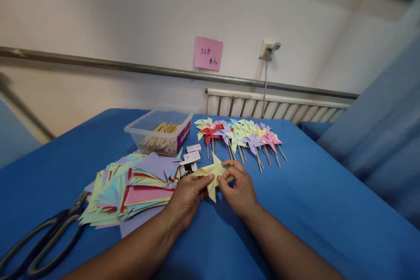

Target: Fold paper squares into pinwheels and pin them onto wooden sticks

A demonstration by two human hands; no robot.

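Note:
A pale yellow paper pinwheel [215, 169] is held over the blue table between both hands. My left hand [190, 190] grips its left side, thumb near the middle. From the right, my right hand [239, 186] pinches the paper close to the centre with thumb and fingertips. Whether a pin sits there is hidden by the fingers. Just behind my left hand lie small white boxes [192, 156], one of them open with dark contents. A large pile of cut coloured paper [131, 188] is left of my left hand.
Finished pinwheels on sticks [243, 135] lie at the back right. A clear plastic tub [157, 135] of wooden sticks stands behind the paper pile. Large dark-handled scissors [49, 238] lie at the front left. A radiator [275, 104] and wall border the blue table [315, 210].

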